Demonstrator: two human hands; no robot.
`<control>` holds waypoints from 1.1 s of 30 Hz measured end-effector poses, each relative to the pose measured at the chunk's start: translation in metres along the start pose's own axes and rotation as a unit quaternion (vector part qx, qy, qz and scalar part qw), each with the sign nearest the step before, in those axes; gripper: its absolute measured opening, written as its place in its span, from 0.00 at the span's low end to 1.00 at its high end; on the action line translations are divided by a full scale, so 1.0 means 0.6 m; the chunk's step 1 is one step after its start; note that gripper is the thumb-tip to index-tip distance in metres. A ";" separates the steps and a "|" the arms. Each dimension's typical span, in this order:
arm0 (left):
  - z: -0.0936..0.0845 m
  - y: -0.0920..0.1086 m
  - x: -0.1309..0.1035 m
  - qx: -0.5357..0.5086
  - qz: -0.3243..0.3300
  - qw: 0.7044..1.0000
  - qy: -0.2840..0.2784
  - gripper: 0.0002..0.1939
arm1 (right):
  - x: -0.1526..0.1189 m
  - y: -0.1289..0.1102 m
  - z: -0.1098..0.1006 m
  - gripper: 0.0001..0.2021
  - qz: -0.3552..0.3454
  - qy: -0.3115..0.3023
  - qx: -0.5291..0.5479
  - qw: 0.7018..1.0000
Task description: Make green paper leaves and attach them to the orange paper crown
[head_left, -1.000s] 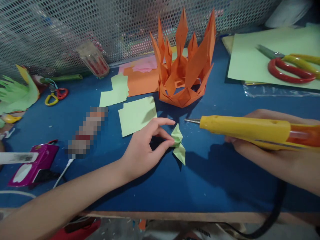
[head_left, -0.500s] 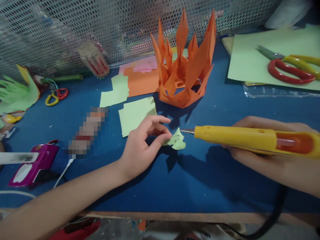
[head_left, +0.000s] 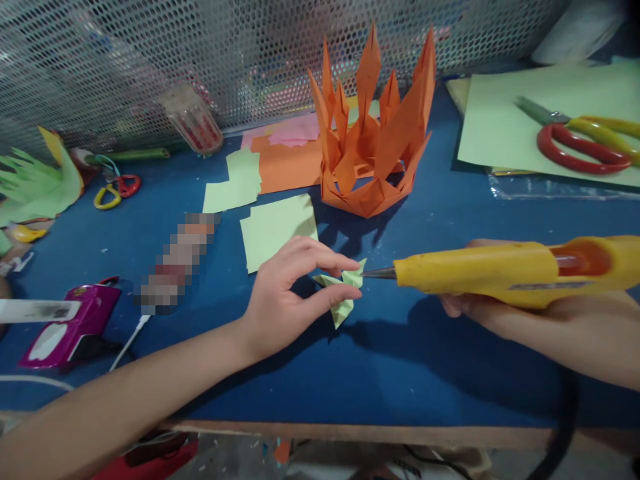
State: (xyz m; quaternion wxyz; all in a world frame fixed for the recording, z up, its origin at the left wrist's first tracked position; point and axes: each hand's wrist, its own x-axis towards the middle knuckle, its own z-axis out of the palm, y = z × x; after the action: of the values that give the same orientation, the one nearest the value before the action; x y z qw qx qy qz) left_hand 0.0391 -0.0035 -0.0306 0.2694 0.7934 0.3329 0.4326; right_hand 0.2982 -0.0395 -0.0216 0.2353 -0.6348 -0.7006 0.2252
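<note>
Between the thumb and fingers of my left hand (head_left: 283, 297) is a small folded piece of light green paper (head_left: 343, 310), pinched low over the blue table. My right hand (head_left: 555, 340) is wrapped round a yellow hot glue gun (head_left: 480, 270) with an orange window in its side. The gun's metal tip points left and meets, or nearly meets, the right end of the folded paper. Just behind my left hand lies a stack of light green paper squares (head_left: 277, 227). Farther back stands an orange folded-paper crown (head_left: 370, 193) with tall pointed spikes.
Large scissors (head_left: 583, 150) rest on green sheets (head_left: 493, 113) at the back right. Small scissors (head_left: 113, 193), a clear jar (head_left: 193, 123) and a purple device (head_left: 75, 327) are on the left. A perforated metal panel (head_left: 260, 53) borders the back. The gun's black cord (head_left: 565, 413) hangs over the front edge.
My left fingers have shifted on the green paper, which has turned so its points face other ways. The glue gun has tilted and dropped slightly, its tip still at the paper.
</note>
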 end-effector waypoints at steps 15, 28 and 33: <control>0.001 0.003 -0.001 -0.020 0.036 0.998 0.049 0.05 | -0.005 -0.014 -0.003 0.10 0.008 -0.065 0.063 0.996; 0.001 0.001 -0.003 -0.009 0.038 0.999 0.022 0.04 | -0.013 -0.030 0.001 0.09 0.000 -0.058 0.058 0.997; -0.001 0.004 -0.002 -0.022 0.030 0.999 0.009 0.05 | -0.012 -0.034 0.000 0.09 0.000 -0.058 0.058 0.997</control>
State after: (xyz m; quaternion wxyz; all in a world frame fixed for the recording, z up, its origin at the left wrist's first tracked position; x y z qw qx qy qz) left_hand 0.0389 -0.0059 -0.0294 0.2702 0.7932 0.3018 0.4548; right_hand 0.2831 -0.0487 -0.0094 0.2305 -0.6061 -0.6990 0.3015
